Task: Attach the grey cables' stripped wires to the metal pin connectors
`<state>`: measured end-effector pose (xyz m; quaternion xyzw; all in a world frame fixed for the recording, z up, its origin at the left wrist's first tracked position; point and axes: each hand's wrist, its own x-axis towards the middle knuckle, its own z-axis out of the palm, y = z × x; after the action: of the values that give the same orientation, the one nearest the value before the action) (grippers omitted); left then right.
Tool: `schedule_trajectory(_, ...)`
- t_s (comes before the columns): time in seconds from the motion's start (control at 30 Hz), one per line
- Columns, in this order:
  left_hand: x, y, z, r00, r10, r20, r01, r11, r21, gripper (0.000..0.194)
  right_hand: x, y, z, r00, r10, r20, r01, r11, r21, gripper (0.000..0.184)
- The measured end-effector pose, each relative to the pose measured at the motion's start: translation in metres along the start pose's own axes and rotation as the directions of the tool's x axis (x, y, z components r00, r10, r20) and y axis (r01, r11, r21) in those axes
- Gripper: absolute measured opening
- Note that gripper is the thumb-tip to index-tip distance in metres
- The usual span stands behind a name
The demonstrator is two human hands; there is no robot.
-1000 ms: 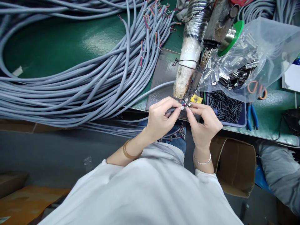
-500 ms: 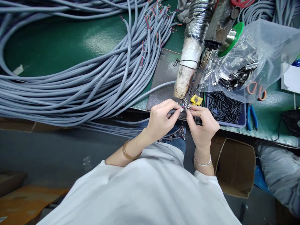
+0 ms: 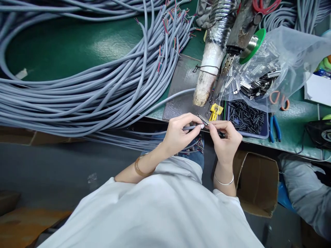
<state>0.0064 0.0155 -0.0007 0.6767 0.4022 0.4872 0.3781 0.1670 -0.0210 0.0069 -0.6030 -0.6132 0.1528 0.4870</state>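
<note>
Connector [image 3: 203, 120] is pinched by left hand [image 3: 181, 133] and right hand [image 3: 227, 139]; near cables [image 3: 121, 142] have connectors fitted, far-left cables [image 3: 124, 77] bare wire ends [image 3: 165, 26].

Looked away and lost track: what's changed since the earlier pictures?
The left hand and right hand drew the connector toward the person, away from the iron, baring more of the yellow clip. No grip visibly changed; the cables and bin stayed put.

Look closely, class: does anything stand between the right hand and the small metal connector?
Nothing visible does: the right hand has its fingertips at the connector's end. The yellow piece lies beyond, not between them.
</note>
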Motion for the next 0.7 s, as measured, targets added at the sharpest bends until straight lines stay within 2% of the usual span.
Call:
schedule_trajectory(0.1, -0.003, -0.001, -0.002, 0.997, -0.055, 0.059, 0.059, 0.996, -0.063, 0.003, -0.003, -0.002, -0.005, 0.995, 0.077, -0.061, -0.073, 0.995, 0.063, 0.009)
schedule_trajectory(0.17, -0.007, -0.003, -0.007, 0.977, -0.082, 0.194, 0.1, 0.992, -0.08, 0.003, -0.003, -0.004, -0.012, 0.979, 0.087, -0.182, -0.071, 0.993, 0.09, 0.005)
schedule_trajectory(0.2, -0.01, -0.005, -0.01, 0.951, -0.086, 0.297, 0.115, 0.99, -0.08, 0.004, -0.002, -0.005, -0.016, 0.959, 0.048, -0.279, -0.027, 0.996, 0.081, 0.005)
schedule_trajectory(0.23, -0.014, -0.007, -0.013, 0.908, -0.078, 0.411, 0.118, 0.99, -0.072, 0.006, 0.0, -0.006, -0.02, 0.91, -0.026, -0.414, 0.051, 0.997, 0.05, 0.006)
schedule_trajectory(0.27, -0.017, -0.009, -0.016, 0.854, -0.06, 0.517, 0.106, 0.993, -0.061, 0.008, 0.002, -0.008, -0.024, 0.826, -0.121, -0.551, 0.144, 0.99, -0.001, 0.008)
schedule_trajectory(0.33, -0.024, -0.014, -0.022, 0.753, -0.012, 0.657, 0.038, 0.999, -0.025, 0.01, 0.006, -0.012, -0.032, 0.619, -0.294, -0.728, 0.313, 0.943, -0.114, 0.013)
schedule_trajectory(0.37, -0.026, -0.015, -0.024, 0.733, 0.002, 0.681, -0.002, 1.0, 0.0, 0.01, 0.007, -0.014, -0.034, 0.555, -0.341, -0.758, 0.366, 0.919, -0.145, 0.014)
schedule_trajectory(0.4, -0.027, -0.016, -0.026, 0.744, 0.006, 0.668, -0.032, 0.999, 0.026, 0.011, 0.007, -0.017, -0.036, 0.532, -0.359, -0.767, 0.395, 0.906, -0.15, 0.012)
schedule_trajectory(0.43, -0.026, -0.016, -0.028, 0.787, 0.006, 0.617, -0.046, 0.998, 0.049, 0.011, 0.006, -0.02, -0.037, 0.562, -0.351, -0.75, 0.399, 0.908, -0.126, 0.007)
schedule_trajectory(0.47, -0.024, -0.016, -0.031, 0.848, 0.006, 0.53, -0.05, 0.996, 0.068, 0.013, 0.004, -0.022, -0.036, 0.634, -0.32, -0.704, 0.371, 0.925, -0.086, 0.007)
schedule_trajectory(0.53, -0.012, -0.018, -0.036, 0.967, 0.025, 0.253, -0.059, 0.99, 0.129, 0.014, -0.002, -0.027, -0.034, 0.825, -0.209, -0.526, 0.241, 0.971, -0.008, 0.022)
schedule_trajectory(0.57, -0.003, -0.021, -0.039, 0.994, 0.056, 0.093, -0.074, 0.977, 0.201, 0.012, -0.005, -0.028, -0.032, 0.911, -0.146, -0.385, 0.16, 0.987, 0.004, 0.026)
schedule_trajectory(0.6, 0.006, -0.027, -0.042, 0.993, 0.106, -0.043, -0.087, 0.947, 0.308, 0.011, -0.008, -0.029, -0.03, 0.969, -0.093, -0.23, 0.093, 0.996, -0.01, 0.027)
schedule_trajectory(0.63, 0.016, -0.034, -0.045, 0.983, 0.139, -0.123, -0.077, 0.909, 0.409, 0.015, -0.01, -0.029, -0.028, 0.994, -0.063, -0.093, 0.059, 0.997, -0.042, 0.024)
schedule_trajectory(0.7, 0.036, -0.053, -0.052, 0.978, 0.137, -0.157, -0.039, 0.86, 0.51, 0.017, -0.014, -0.03, -0.029, 0.991, -0.09, 0.098, 0.1, 0.99, -0.103, 0.013)
